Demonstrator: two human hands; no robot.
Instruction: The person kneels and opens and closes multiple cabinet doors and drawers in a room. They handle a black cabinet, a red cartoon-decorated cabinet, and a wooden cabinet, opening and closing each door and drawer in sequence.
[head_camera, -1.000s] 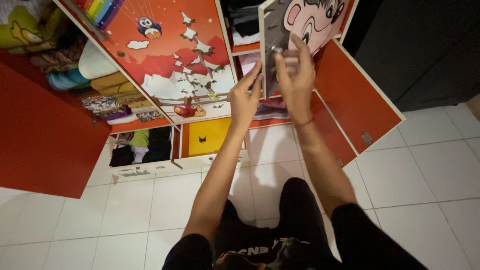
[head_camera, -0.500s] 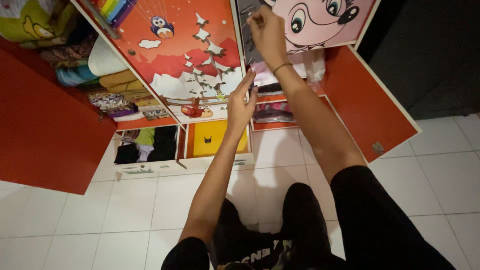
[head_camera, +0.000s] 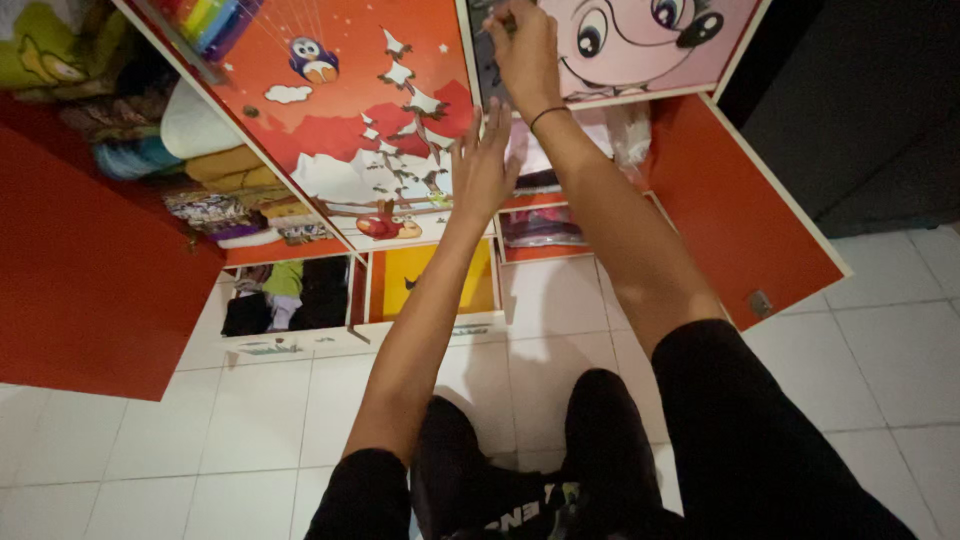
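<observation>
My right hand (head_camera: 520, 45) is pinched on the small knob at the left edge of a cupboard door (head_camera: 650, 40) painted with a pink cartoon face. That door lies nearly flat against the wardrobe front. Just below it, my left hand (head_camera: 482, 165) is raised with its fingers spread, holding nothing, at the seam between this door and the red door (head_camera: 350, 110) with a penguin and snowy trees. Below the cartoon door, shelves (head_camera: 545, 215) with folded items show.
A red door (head_camera: 745, 200) hangs open on the right and another (head_camera: 90, 280) on the left. Stacked folded cloths (head_camera: 215, 170) fill the left shelves. An open drawer (head_camera: 285, 295) holds clothes, beside a yellow drawer (head_camera: 430, 280). White floor tiles (head_camera: 850, 340) surround my knees.
The cartoon door has swung from edge-on to almost shut under my right hand, which moved up and left. My left hand has risen toward the door seam.
</observation>
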